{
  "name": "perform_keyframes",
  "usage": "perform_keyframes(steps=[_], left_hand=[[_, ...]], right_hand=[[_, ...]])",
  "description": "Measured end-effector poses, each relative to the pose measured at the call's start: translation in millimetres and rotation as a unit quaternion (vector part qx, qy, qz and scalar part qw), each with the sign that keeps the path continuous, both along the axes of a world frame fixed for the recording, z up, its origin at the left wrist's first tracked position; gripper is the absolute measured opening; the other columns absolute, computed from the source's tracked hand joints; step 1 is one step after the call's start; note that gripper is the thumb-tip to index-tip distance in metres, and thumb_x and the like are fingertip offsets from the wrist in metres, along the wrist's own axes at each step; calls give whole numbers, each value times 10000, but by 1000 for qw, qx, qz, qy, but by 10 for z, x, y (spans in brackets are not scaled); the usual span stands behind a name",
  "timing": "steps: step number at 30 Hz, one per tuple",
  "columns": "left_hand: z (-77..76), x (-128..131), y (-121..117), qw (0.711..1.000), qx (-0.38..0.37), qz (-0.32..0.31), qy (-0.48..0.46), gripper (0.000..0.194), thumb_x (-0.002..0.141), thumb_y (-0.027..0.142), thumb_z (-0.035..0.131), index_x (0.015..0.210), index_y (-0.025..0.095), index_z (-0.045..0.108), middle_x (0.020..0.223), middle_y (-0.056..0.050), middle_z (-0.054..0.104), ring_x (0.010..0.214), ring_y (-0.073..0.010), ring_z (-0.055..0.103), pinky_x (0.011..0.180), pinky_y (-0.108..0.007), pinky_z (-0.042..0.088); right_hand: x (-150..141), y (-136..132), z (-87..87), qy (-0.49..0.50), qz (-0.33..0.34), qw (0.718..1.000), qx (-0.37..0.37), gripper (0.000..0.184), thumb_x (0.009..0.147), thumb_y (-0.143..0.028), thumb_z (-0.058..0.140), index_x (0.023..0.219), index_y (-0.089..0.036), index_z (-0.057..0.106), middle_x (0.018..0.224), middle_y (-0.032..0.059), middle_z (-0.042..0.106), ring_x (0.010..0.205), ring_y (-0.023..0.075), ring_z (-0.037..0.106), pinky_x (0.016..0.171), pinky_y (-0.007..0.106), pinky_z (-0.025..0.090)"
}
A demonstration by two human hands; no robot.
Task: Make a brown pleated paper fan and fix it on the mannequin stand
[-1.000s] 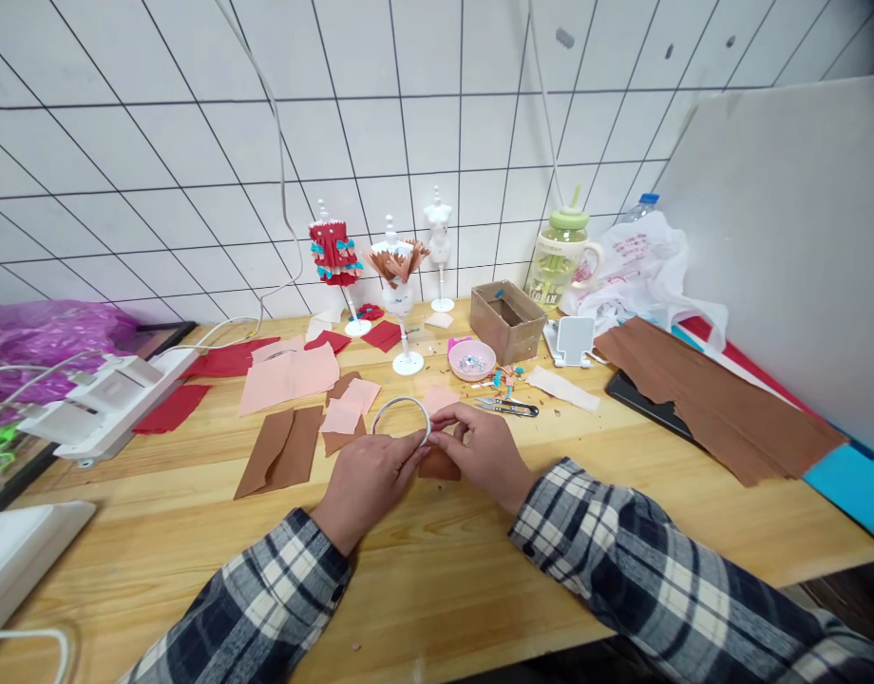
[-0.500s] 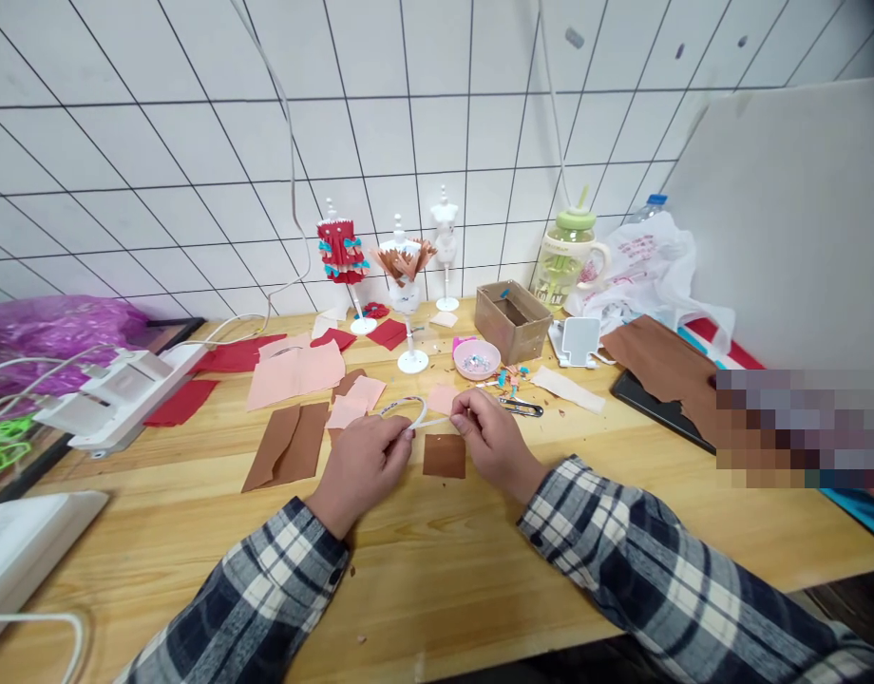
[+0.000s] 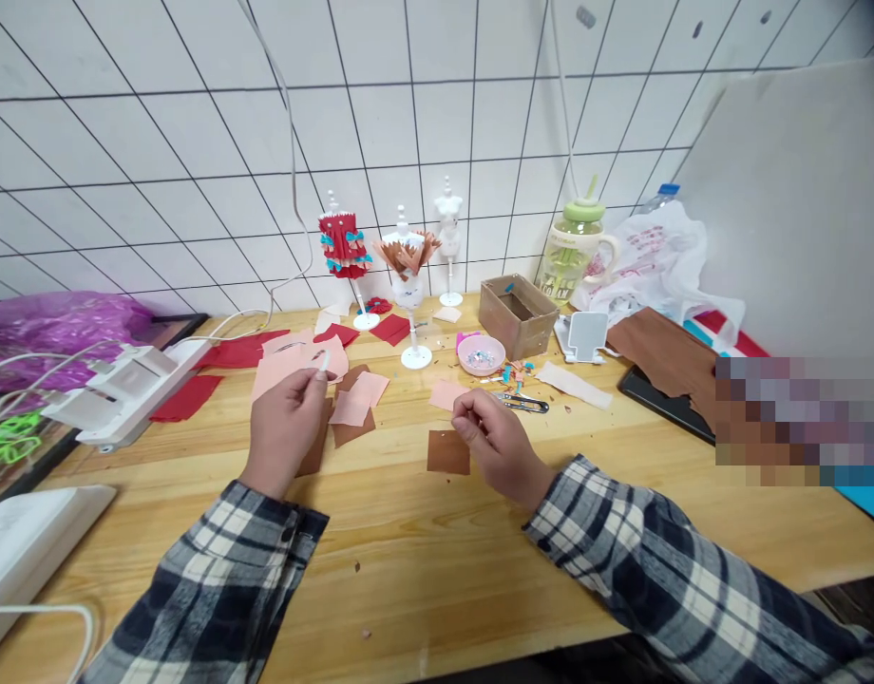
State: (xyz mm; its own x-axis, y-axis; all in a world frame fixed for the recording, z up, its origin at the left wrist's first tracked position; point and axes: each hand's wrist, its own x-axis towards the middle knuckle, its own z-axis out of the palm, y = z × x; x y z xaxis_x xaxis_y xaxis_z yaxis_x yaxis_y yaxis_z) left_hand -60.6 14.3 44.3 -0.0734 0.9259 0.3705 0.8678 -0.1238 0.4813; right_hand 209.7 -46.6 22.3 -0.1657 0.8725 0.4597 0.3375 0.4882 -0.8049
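My left hand (image 3: 286, 429) is closed in a pinch on a roll of narrow white tape (image 3: 326, 361); only a small part of the roll shows above the fingertips. It hovers over pale pink fabric pieces (image 3: 272, 370) and a brown piece. My right hand (image 3: 495, 445) has its fingertips pressed together, and what they hold is hidden or too small to name. Beside its fingers a small brown fabric square (image 3: 447, 452) lies on the table. A pink fabric square (image 3: 446, 393) lies just behind that hand.
Three small mannequin stands (image 3: 411, 294) are at the back, one dressed in red ruffles. A pink bowl of beads (image 3: 481, 357), cardboard box (image 3: 517, 318), thread snips (image 3: 526, 404) and green-lidded jug (image 3: 574, 252) stand or lie right of them. A power strip (image 3: 134, 399) is at left.
My left hand has moved left with the tape roll, away from my right hand. The white strip that stretched between the hands no longer shows. My right hand stays near the brown square.
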Motion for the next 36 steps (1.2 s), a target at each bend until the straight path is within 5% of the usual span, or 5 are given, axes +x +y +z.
perform_keyframes(steps=[5,14,23,27,36], left_hand=[[-113,-113,79,965,-77,1,250,445,834,459,536,1081,112,664,982,-192,669,978,-367,582,852,-469,437],[-25,562,-312,954,-36,-292,-50,291,894,464,549,959,232,712,1165,-68,632,1161,-244,542,1019,-421,406],[-81,628,-395,967,66,-236,66,145,882,314,616,799,242,710,936,-31,680,1031,-236,589,1045,-524,269],[-89,654,-428,959,72,-256,98,129,885,306,616,818,263,717,948,-24,685,1035,-228,589,1053,-526,244],[-166,668,-406,968,40,-233,88,152,870,366,644,806,272,745,898,-17,696,931,-218,603,988,-496,314]], right_hand=[[-5,115,-49,104,49,974,-197,139,874,-338,474,803,-222,450,631,-51,378,557,124,353,532,253,304],[-44,101,-88,66,69,976,-196,123,855,-319,501,809,-207,482,704,-35,442,642,128,396,611,265,328],[12,126,-92,-9,-73,992,-103,346,809,-241,618,1147,-184,574,1008,41,649,654,128,525,675,291,445],[24,115,-89,-103,5,994,36,195,837,-238,659,1026,-207,695,1061,60,712,957,198,612,886,338,435],[32,126,-47,-165,12,985,-44,103,852,-201,665,873,-224,763,853,18,753,797,164,640,751,290,435]])
